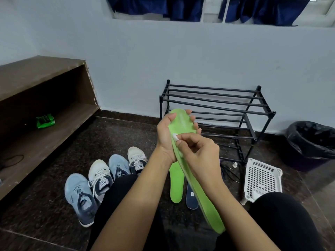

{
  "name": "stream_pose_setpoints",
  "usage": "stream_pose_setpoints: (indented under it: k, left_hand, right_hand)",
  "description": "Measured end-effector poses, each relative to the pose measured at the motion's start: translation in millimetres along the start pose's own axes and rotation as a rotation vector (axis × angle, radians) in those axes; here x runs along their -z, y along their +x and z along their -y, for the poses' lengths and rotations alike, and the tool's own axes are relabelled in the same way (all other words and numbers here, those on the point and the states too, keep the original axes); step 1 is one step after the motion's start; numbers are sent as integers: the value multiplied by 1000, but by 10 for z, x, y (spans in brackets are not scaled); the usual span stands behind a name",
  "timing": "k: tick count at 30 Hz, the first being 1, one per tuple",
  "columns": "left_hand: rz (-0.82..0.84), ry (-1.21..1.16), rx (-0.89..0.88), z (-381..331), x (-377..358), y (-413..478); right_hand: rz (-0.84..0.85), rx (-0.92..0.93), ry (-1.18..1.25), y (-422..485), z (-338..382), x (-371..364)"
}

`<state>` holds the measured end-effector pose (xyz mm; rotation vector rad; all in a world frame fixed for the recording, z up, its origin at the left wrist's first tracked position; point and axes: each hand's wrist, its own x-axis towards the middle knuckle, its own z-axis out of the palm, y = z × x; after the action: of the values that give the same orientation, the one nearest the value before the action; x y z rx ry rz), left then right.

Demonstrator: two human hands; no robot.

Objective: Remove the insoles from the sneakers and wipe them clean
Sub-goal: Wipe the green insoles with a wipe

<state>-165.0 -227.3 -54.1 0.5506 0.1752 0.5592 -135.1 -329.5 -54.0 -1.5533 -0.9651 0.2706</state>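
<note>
A: How many sneakers are showing?
B: 4, standing in a row on the dark floor [45, 205], at the left of the person's left knee. I am counting the near blue sneaker [79, 194], the near white sneaker [100, 178], the far blue sneaker [118, 166] and the far white sneaker [136, 158], so 2 + 2, w/ colours alternating. The knee is covering part of the far ones.
A: And insoles?
B: 3 in view. The left hand [167, 134] is gripping the green insole [183, 120] at its toe end, thumb on one edge and fingers curling round the other. The heel end is pointing down twd the lap. The right hand [201, 151] is pinching a small white wipe [175, 137] and pressing it on this insole, just under the left thumb. On the floor a second green insole [176, 183] and 1 dark insole [191, 198] are lying flat, just beside each other. The held insole and the arms are hiding part of both.
A: What else is standing around?
B: 1 black shoe rack [217, 104] is standing against the wall, behind the hands. 1 white plastic basket [262, 178] is tilting nr the right knee, in front of the rack's right legs. 1 bin [311, 142] w/ a black bag is standing at the far right. 1 green packet [45, 121] is lying on the low board of the wooden shelf [45, 75] at the left
</note>
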Motion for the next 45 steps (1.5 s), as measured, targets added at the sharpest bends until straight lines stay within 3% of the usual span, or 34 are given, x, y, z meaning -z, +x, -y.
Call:
stream_pose_setpoints:
  k: [5, 19, 23, 29, 36, 45]
  left_hand:
    - [44, -18, -70, -152, 21, 53]
    - [-23, 120, -11, 28, -61, -40]
    - [48, 59, 26, -42, -50, -35]
    - [89, -16, -67, -191, 36, 28]
    - [54, -39, -116, -132, 38, 59]
    - [-52, 69, -43, 27, 2, 22]
  right_hand:
    - [64, 2, 45, -109, 42, -18]
    - [-128, -12, 25, 24, -63, -45]
    - [-71, -19, 57, -37, 2, -23]
    - [20, -13, 72, -145, 53, -64]
    - [-50, -25, 66, -97, 5, -90]
    - [-138, -30, -15, 56, -103, -60]
